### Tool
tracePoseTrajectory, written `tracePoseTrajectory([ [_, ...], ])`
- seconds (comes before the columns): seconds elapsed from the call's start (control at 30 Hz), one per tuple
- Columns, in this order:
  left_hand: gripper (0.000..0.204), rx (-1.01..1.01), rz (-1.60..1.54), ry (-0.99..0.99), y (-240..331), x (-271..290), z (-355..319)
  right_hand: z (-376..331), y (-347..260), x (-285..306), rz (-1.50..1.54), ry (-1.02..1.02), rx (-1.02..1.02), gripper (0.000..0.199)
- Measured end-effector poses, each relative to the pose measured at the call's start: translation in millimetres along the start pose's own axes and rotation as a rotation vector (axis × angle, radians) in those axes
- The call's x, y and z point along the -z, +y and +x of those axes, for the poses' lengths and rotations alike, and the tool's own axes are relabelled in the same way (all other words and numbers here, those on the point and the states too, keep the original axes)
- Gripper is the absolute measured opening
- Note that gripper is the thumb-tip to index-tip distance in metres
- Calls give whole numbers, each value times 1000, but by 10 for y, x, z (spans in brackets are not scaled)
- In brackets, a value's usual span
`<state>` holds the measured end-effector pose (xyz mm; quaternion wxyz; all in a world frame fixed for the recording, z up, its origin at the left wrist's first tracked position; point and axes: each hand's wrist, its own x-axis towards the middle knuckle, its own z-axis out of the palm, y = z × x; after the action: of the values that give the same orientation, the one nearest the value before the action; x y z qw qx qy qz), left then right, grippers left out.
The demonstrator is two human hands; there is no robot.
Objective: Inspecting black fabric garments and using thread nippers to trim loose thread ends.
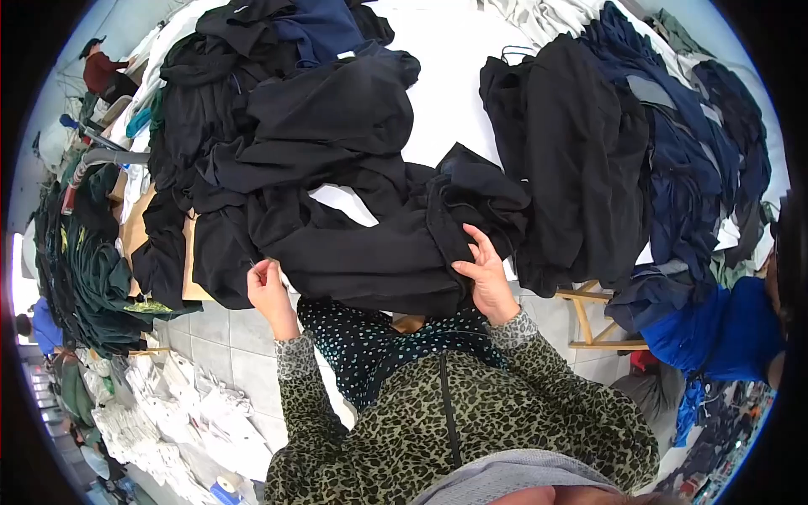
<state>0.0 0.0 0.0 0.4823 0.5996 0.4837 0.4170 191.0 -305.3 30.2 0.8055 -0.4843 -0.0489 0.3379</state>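
Note:
A black garment [362,265] of sweatshirt-like cloth lies spread across the near edge of the table in front of me, its gathered band toward the right. At its left end, my left hand [269,295] is closed in a pinch beside the cloth; what sits between the fingertips is too small to make out. Against the banded right end rests my right hand [491,282], thumb and forefinger apart, palm turned toward the cloth. Part of the garment hangs over the table edge above my lap.
Heaped black clothes [328,109] stand at the back left, and a black folded pile [581,160] lies to the right. Navy garments [682,143] sit beyond it. Dark green clothes [80,252] hang at far left. A wooden stool [589,320] stands below right; white cloth [177,412] lies lower left.

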Motion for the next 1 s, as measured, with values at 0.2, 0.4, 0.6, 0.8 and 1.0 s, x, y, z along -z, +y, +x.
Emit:
tracePoseTrajectory([
  [0.2,16,-286,36,-186,637,-291,-346,-22,-63,-27,71,-38,-45,66],
  [0.4,16,-433,98,-754,993,-1006,-817,-56,55,-1,-122,-24,-17,55],
  [0.6,30,-590,1,-1470,1061,-1416,-919,-52,15,-87,-185,-147,37,37],
  [0.8,20,-589,224,-1449,884,-1345,-888,155,-72,171,-556,107,410,19],
  [1.0,19,-618,244,-1512,690,-1287,-991,569,-736,414,-1355,392,690,28],
])
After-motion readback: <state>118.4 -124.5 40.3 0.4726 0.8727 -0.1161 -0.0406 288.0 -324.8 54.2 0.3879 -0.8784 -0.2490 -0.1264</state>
